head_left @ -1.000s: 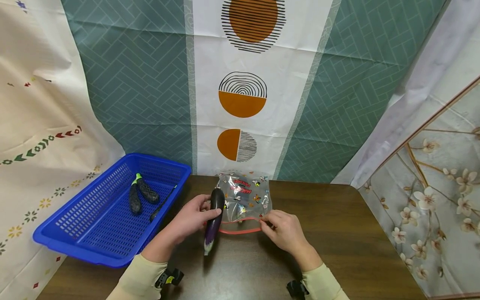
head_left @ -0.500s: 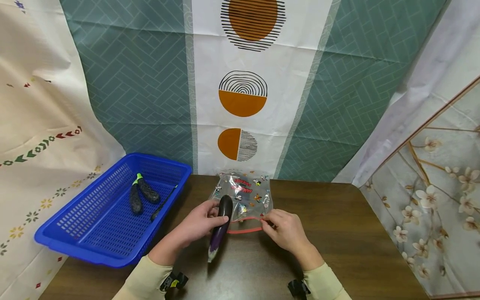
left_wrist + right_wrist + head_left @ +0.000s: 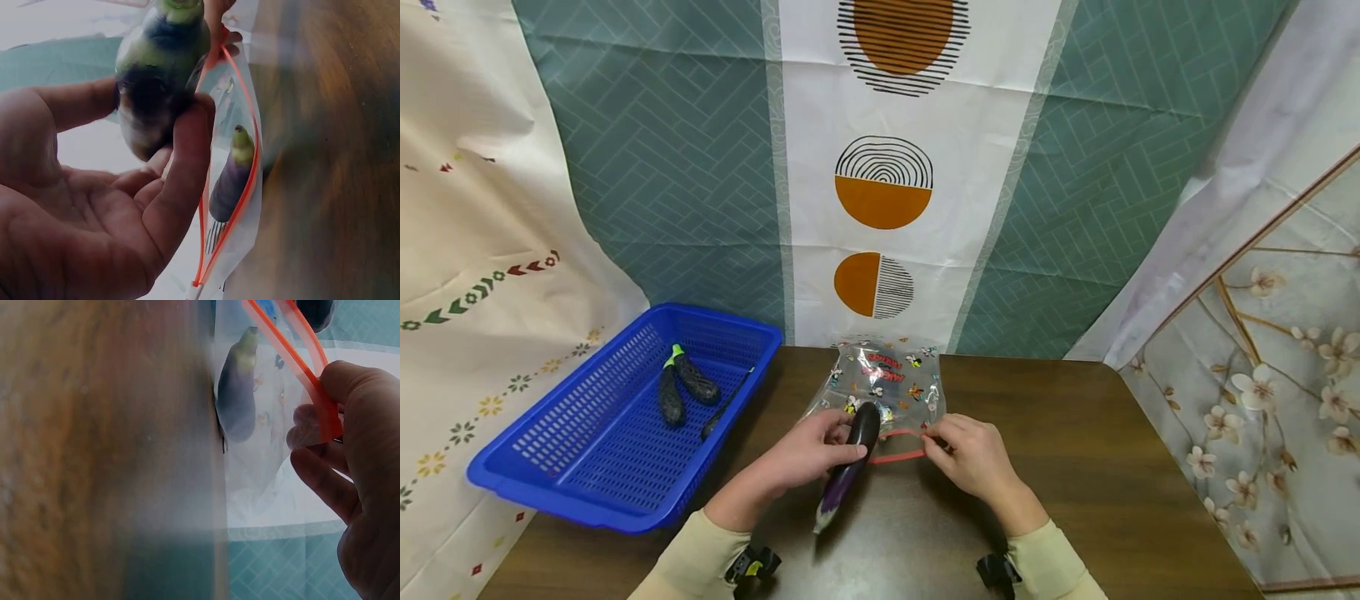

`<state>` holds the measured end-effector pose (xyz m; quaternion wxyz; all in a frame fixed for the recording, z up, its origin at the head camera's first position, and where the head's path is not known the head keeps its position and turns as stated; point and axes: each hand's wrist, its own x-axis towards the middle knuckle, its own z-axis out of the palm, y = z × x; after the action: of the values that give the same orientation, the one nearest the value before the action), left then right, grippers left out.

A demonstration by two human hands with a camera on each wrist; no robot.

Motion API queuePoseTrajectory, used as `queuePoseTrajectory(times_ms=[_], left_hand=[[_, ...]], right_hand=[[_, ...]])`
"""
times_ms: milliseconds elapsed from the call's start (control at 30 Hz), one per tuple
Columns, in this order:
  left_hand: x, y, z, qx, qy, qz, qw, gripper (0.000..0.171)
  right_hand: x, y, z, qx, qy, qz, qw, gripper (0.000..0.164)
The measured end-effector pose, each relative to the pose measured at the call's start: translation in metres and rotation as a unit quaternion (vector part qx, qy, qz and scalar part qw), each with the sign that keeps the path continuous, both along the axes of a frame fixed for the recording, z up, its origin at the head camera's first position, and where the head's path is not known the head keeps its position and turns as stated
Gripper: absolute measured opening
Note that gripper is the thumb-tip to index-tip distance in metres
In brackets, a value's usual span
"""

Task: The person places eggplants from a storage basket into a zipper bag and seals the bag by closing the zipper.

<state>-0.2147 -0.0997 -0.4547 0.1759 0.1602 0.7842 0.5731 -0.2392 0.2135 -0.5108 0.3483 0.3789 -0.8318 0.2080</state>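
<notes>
My left hand grips a dark purple eggplant between thumb and fingers. The eggplant is tilted, one end over the clear zip bag and the other pointing towards me. Cartoon figures and red lettering are printed on the bag, and its mouth has a red-orange zip strip. With my right hand I pinch the right end of this strip. In the left wrist view the two strips stand apart, and another eggplant shows between them inside the bag; the right wrist view shows this eggplant through the film.
A blue perforated basket stands on the left of the brown wooden table. Two dark eggplants with green stems and a thin dark one lie in it. A patterned cloth hangs right behind the table.
My left hand has moved to the right and slightly towards me with the eggplant, whose upper end has swung right over the bag's mouth. My right hand stays at the zip strip.
</notes>
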Motion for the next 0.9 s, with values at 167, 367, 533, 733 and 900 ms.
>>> queuePoseTrajectory(times_ms=[167, 367, 533, 733, 900], left_hand=[[0.0, 0.002, -0.003, -0.007, 0.005, -0.047, 0.9989, 0.059], [0.001, 0.006, -0.006, -0.012, -0.002, -0.078, 0.9969, 0.052], [0.004, 0.007, -0.007, -0.026, 0.006, -0.083, 0.9962, 0.053], [0.006, 0.009, -0.007, -0.027, 0.002, -0.113, 0.9933, 0.058], [0.006, 0.01, -0.011, -0.027, 0.005, -0.132, 0.9908, 0.059]], right_hand=[[-0.001, 0.001, 0.001, -0.003, 0.003, 0.0, 1.0, 0.011], [-0.002, 0.001, 0.002, -0.001, 0.001, 0.0, 1.0, 0.011], [-0.003, 0.001, 0.002, -0.001, 0.001, 0.002, 1.0, 0.013], [-0.002, 0.0, 0.002, -0.003, -0.002, 0.003, 1.0, 0.013], [-0.001, 0.0, 0.001, -0.002, -0.007, -0.001, 1.0, 0.012]])
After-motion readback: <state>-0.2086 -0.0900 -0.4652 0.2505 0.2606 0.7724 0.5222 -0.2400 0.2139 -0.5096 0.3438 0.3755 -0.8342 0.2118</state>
